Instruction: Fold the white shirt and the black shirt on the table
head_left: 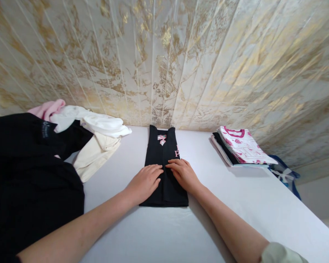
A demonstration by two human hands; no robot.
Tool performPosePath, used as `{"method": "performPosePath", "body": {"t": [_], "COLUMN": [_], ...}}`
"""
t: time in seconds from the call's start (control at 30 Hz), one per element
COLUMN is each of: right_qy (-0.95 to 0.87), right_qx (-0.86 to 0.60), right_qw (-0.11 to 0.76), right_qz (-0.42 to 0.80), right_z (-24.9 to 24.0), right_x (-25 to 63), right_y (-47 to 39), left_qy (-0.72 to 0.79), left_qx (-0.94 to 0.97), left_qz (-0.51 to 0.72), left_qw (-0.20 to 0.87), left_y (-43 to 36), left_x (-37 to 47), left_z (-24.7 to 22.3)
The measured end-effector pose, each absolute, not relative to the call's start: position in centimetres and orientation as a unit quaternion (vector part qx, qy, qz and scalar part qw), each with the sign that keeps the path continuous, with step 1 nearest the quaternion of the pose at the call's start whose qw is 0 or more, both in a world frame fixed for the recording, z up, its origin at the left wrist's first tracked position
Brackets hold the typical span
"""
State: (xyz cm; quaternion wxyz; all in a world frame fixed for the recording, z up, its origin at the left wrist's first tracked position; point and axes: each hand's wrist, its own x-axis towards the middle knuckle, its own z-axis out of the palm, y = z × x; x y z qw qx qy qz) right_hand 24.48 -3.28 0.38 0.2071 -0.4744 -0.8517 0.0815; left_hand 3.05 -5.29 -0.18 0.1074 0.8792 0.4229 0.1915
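A black garment (pixel 164 190) with pink lettering at its right edge lies folded into a long narrow shape on the white surface (pixel 153 237). Its neckline, with a pink label, faces the curtain. My left hand (pixel 146 180) rests flat on the left half of the garment, fingers pointing to its middle. On the right half lies my right hand (pixel 184 174), palm down with fingers extended. Both hands press on the cloth near its centre line, fingertips close but apart. Neither grips anything.
At the left are a large black cloth (pixel 33 182), a cream cloth (pixel 97 153), white cloth (pixel 101 122) and pink cloth (pixel 48 109). A folded stack (pixel 241 146) sits at the right. Behind hangs a patterned curtain (pixel 164 65); a blue item with a white bow (pixel 285 175) is beyond the right edge.
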Motion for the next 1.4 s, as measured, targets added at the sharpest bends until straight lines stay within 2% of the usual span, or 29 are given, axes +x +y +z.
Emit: {"method": "performPosePath", "body": {"t": [0.33, 0.43, 0.53, 0.63, 0.8, 1.0, 1.2, 1.4], "right_qy": [-0.83, -0.822, -0.833, -0.827, -0.769, -0.697, -0.609, -0.625], "right_qx": [-0.499, -0.506, -0.5, -0.521, -0.607, -0.693, -0.775, -0.767], "right_qw": [0.234, 0.247, 0.226, 0.203, 0.187, 0.155, 0.148, 0.136], "right_qz": [0.09, 0.083, 0.075, 0.057, 0.08, 0.104, 0.083, 0.046], "right_z": [0.8, 1.0, 1.1, 1.2, 2.2, 4.2, 2.4, 1.0], "right_x": [24.3, 24.3, 24.0, 23.9, 25.9, 26.7, 23.8, 23.5], "right_y": [-2.8, -3.0, -3.3, -3.3, -1.3, 5.1, 8.2, 8.3], "left_qy": [0.357, 0.4, 0.406, 0.399, 0.401, 0.402, 0.406, 0.418], "left_qx": [0.84, 0.825, 0.849, 0.863, 0.854, 0.85, 0.847, 0.839], "left_qz": [0.237, 0.271, 0.253, 0.24, 0.259, 0.27, 0.272, 0.276], "left_qw": [0.333, 0.294, 0.224, 0.197, 0.206, 0.208, 0.209, 0.215], "left_y": [-5.1, -4.9, -4.8, -4.9, -4.7, -4.3, -4.3, -4.2], "left_x": [3.5, 3.3, 3.2, 3.3, 3.4, 3.5, 3.5, 3.6], "left_z": [2.0, 1.5, 1.1, 0.9, 0.4, -0.1, -0.2, -0.2]}}
